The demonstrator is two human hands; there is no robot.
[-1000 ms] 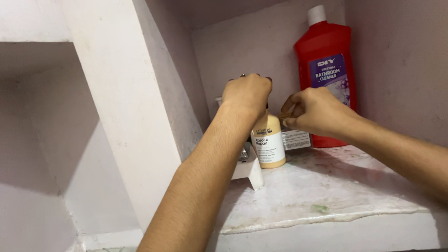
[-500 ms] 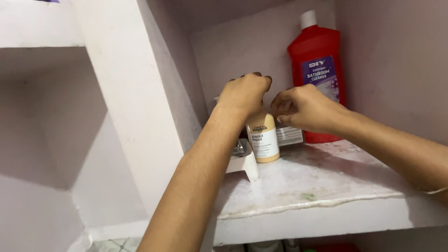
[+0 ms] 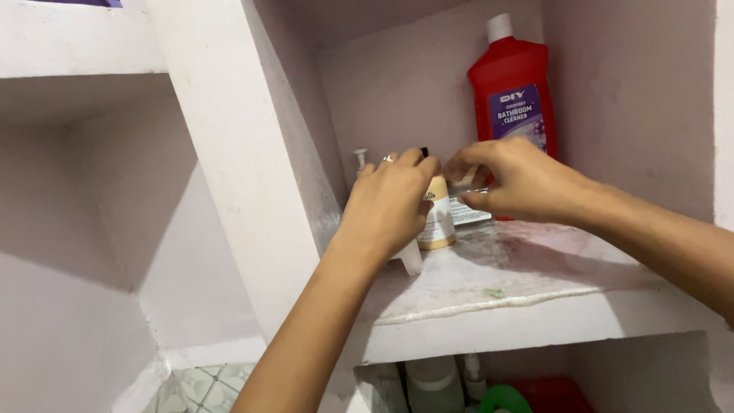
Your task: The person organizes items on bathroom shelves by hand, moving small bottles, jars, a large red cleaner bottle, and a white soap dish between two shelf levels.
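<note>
My left hand (image 3: 390, 205) wrapped round small cream bottle (image 3: 437, 222) on shelf (image 3: 535, 268) — light, smooth plastic, likely slippery; hold mid-body. Right hand (image 3: 520, 183) pinching small thing — cannot tell what.

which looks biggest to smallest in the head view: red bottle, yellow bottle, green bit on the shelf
1. red bottle, though it stands farthest back
2. yellow bottle, partly hidden by the left hand, so its full size is unsure
3. green bit, by far the smallest

one tall red plastic cleaner bottle (image 3: 511, 84) stands on the shelf. one small cream pump bottle (image 3: 439, 222) stands there too. two hands show.
</note>
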